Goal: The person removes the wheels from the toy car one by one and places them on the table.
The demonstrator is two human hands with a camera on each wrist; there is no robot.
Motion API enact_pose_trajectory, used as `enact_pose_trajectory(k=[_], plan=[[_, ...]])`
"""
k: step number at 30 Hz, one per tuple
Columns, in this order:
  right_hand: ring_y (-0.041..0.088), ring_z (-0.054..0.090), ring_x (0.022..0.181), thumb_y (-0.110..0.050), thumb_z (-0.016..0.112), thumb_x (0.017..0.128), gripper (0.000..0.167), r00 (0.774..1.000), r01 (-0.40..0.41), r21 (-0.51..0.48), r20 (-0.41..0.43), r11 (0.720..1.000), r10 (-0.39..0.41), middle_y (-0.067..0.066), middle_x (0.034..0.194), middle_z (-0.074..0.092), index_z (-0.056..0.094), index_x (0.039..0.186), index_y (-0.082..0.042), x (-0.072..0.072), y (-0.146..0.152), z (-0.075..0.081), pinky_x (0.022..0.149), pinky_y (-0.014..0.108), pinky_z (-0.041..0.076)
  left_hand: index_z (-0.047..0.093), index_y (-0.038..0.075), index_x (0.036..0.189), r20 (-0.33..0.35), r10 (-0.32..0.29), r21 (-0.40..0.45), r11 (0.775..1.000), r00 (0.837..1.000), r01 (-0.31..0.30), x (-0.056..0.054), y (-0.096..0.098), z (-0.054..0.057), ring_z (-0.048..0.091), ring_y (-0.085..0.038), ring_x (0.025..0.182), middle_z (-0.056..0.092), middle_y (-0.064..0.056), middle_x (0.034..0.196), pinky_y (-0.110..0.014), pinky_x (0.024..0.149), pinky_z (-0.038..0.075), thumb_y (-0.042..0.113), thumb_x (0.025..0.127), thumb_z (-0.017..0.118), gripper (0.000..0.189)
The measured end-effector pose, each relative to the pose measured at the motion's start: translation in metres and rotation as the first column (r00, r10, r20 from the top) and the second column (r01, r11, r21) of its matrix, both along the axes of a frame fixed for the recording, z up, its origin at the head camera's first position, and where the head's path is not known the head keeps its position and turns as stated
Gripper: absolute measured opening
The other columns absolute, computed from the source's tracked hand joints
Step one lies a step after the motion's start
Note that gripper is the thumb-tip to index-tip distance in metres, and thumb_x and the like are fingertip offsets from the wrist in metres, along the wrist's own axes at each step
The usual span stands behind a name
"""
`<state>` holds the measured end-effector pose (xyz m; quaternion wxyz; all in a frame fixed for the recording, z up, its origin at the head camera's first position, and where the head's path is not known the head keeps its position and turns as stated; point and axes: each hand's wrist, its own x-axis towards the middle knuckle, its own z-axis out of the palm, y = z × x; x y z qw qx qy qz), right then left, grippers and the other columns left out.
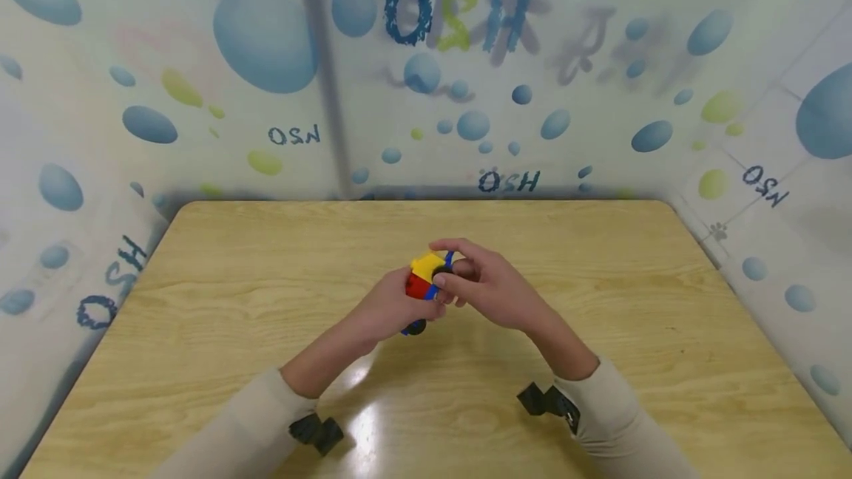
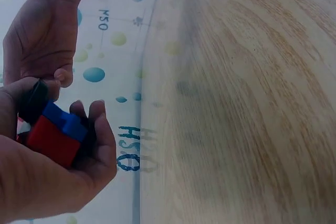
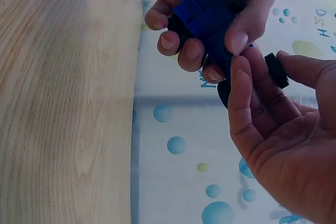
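Note:
My left hand grips a small toy car above the table, fingers curled round its body. The car has a yellow and red top, a blue chassis and black wheels. Opposite it, my right hand holds one black wheel at the car's side between thumb and fingers. In the left wrist view, the red block and a blue piece beside it show between palm and fingers. The right wrist view has the car's blue underside facing the camera, partly covered by the left fingers.
A light wood-grain table spreads beneath both hands. Behind it and at its sides hang white sheets printed with blue and green bubbles and lettering. Black camera mounts sit on both sleeved wrists.

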<state>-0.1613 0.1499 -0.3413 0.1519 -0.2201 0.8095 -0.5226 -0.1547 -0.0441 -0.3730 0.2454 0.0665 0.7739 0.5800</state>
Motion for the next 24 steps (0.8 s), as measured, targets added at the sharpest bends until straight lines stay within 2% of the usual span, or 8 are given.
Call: enact_pose_trajectory(k=[6, 12, 16, 21, 24], plan=[[0.022, 0.066, 0.077, -0.017, 0.058, 0.098, 0.043, 0.997, 0.061, -0.030, 0.038, 0.998, -0.060, 0.010, 0.089, 0.070, 0.036, 0.134, -0.008, 0.0008, -0.0055, -0.0004, 0.073, 0.035, 0.057, 0.054, 0.007, 0.117, -0.022, 0.052, -0.071, 0.996, 0.998, -0.054, -0.0020, 0.0030, 0.0030, 0.057, -0.026, 0.080, 0.061, -0.009, 0.098, -0.031, 0.067, 0.050, 0.016, 0.081, 0.070, 0.040], [0.024, 0.068, 0.076, -0.024, 0.064, 0.095, 0.052, 0.981, 0.169, 0.001, 0.100, 0.986, -0.168, 0.014, 0.090, 0.070, 0.031, 0.131, -0.007, -0.0008, -0.0092, -0.0036, 0.074, 0.034, 0.057, 0.053, 0.006, 0.118, -0.067, 0.078, -0.130, 0.988, 0.995, -0.086, -0.0049, 0.0025, 0.0044, 0.056, -0.025, 0.083, 0.059, -0.009, 0.099, -0.031, 0.069, 0.050, 0.014, 0.083, 0.070, 0.039], [0.025, 0.068, 0.075, -0.029, 0.065, 0.094, 0.043, 0.971, 0.189, 0.025, 0.143, 0.982, -0.191, 0.016, 0.088, 0.070, 0.039, 0.120, -0.007, -0.0012, -0.0100, -0.0048, 0.074, 0.038, 0.058, 0.053, 0.007, 0.117, -0.081, 0.083, -0.150, 0.984, 0.993, -0.094, -0.0067, 0.0022, 0.0047, 0.055, -0.025, 0.082, 0.059, -0.010, 0.098, -0.031, 0.069, 0.049, 0.014, 0.084, 0.070, 0.038], [0.032, 0.067, 0.078, -0.027, 0.062, 0.096, 0.025, 0.977, 0.137, 0.022, 0.161, 0.990, -0.139, 0.014, 0.085, 0.069, 0.057, 0.100, -0.003, -0.0017, -0.0084, -0.0067, 0.075, 0.042, 0.058, 0.053, 0.007, 0.119, -0.092, 0.069, -0.165, 0.983, 0.993, -0.084, -0.0081, 0.0021, 0.0032, 0.054, -0.024, 0.080, 0.058, -0.010, 0.099, -0.030, 0.066, 0.047, 0.012, 0.085, 0.069, 0.038], [0.033, 0.066, 0.077, -0.027, 0.061, 0.097, 0.027, 0.981, 0.110, 0.035, 0.158, 0.993, -0.114, 0.011, 0.081, 0.069, 0.063, 0.092, -0.001, -0.0023, -0.0072, -0.0079, 0.073, 0.040, 0.058, 0.053, 0.007, 0.118, -0.097, 0.057, -0.168, 0.983, 0.994, -0.073, -0.0087, 0.0022, 0.0012, 0.054, -0.025, 0.079, 0.058, -0.010, 0.098, -0.030, 0.066, 0.047, 0.012, 0.085, 0.069, 0.038]])
